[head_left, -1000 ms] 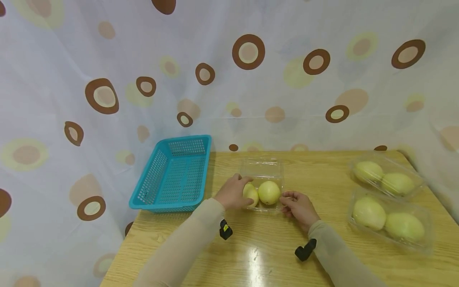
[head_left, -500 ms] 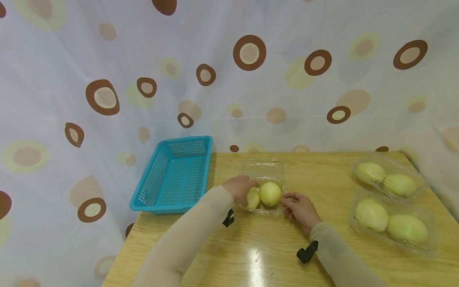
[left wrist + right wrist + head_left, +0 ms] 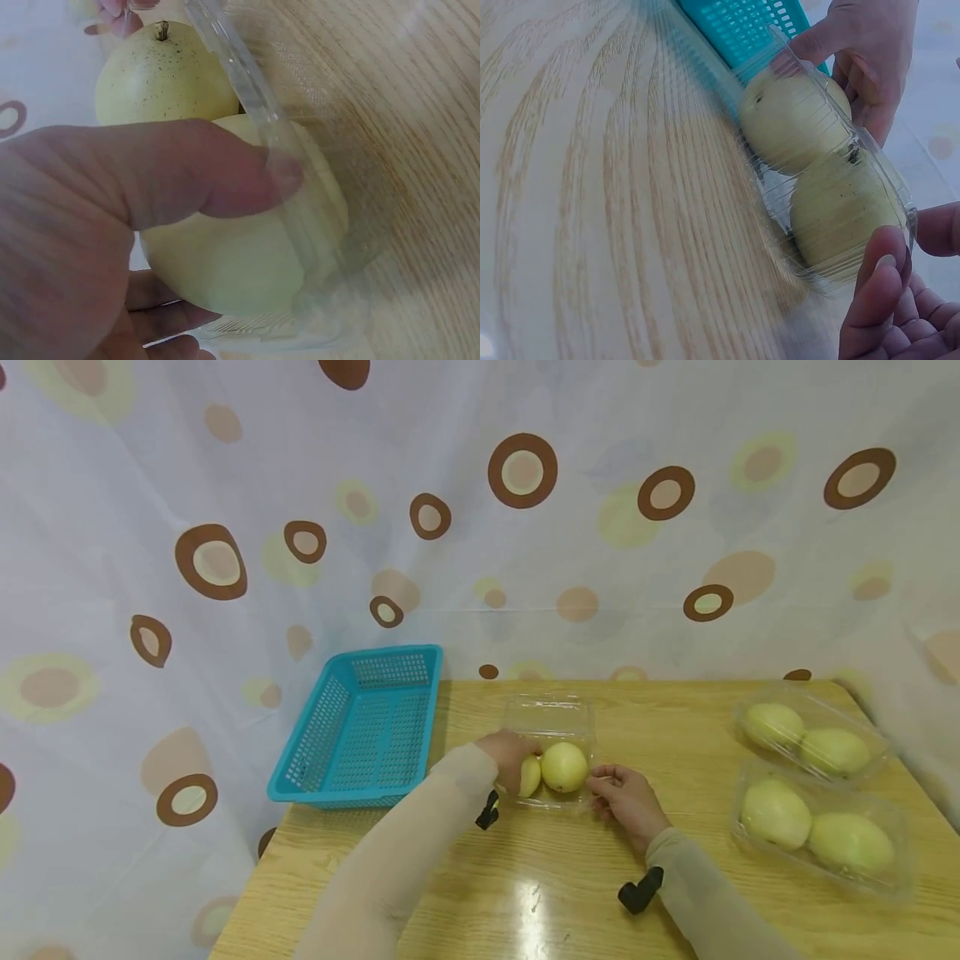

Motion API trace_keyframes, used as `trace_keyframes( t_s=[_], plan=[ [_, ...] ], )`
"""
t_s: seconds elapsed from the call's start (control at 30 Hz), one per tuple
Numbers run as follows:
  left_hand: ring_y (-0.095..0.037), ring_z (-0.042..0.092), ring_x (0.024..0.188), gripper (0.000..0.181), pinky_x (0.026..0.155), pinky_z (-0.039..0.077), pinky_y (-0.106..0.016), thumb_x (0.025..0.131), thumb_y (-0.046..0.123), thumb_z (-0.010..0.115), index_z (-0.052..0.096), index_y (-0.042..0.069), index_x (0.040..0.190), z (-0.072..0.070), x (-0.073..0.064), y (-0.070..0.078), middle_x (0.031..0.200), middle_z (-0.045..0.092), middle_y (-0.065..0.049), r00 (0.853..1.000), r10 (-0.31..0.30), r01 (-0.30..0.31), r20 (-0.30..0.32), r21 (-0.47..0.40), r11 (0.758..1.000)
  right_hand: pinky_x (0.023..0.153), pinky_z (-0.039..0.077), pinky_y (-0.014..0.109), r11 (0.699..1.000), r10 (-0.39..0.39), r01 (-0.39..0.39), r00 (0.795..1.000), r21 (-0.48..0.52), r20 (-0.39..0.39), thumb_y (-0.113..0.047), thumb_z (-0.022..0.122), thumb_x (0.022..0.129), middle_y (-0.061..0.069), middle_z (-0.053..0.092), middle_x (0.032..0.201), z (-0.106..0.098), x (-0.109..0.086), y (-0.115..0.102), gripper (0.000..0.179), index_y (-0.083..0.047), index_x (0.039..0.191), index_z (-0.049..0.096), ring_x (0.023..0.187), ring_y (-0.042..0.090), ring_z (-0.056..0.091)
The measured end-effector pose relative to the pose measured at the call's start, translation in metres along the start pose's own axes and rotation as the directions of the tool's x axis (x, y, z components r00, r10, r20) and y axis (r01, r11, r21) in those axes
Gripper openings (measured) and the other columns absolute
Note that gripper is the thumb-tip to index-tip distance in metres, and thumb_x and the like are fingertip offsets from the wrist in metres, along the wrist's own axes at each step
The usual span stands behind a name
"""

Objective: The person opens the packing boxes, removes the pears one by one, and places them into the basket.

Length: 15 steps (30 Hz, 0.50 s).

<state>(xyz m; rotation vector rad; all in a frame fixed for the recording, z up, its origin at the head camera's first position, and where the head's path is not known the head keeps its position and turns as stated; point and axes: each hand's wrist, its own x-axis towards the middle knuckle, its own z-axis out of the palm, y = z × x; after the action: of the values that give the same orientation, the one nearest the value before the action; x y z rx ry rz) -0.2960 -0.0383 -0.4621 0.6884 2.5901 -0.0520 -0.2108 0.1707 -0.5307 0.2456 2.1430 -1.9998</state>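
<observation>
your left hand (image 3: pixel 512 760) has its fingers round the left pear (image 3: pixel 232 262) in the open box (image 3: pixel 550 716) on the desk (image 3: pixel 660 727), right hand (image 3: pixel 627 799) pinches its rim (image 3: pixel 885 166); pear's probably firm, weighty but bruisable, so cup its sides and pinch that flimsy-looking box lightly

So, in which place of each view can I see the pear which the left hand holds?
Head: the pear is below and slightly right of the centre, partly hidden by the left hand.
Left wrist: the pear is low and near the middle, partly covered by the thumb.
Right wrist: the pear is the upper of two, right of centre.
Shared landmark: the left hand, at this pear in every view.
</observation>
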Motion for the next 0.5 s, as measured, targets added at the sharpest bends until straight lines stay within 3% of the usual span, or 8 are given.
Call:
trace_keyframes(
  t_s=[0.5],
  plan=[
    [-0.021,0.044,0.117,0.082,0.083,0.049,-0.034,0.067,0.02,0.087,0.049,0.032,0.138,-0.003,-0.01,-0.003,0.128,0.049,-0.004,0.998,0.037,-0.037,-0.054,-0.002,0.999,0.057,0.05,0.026,1.0,0.007,-0.007,1.0,0.014,-0.006,-0.015,0.061,0.094,0.01,0.062,0.089,0.002,0.002,-0.001,0.033,0.004,0.12,0.052,0.069,0.016,0.06]
  ],
)
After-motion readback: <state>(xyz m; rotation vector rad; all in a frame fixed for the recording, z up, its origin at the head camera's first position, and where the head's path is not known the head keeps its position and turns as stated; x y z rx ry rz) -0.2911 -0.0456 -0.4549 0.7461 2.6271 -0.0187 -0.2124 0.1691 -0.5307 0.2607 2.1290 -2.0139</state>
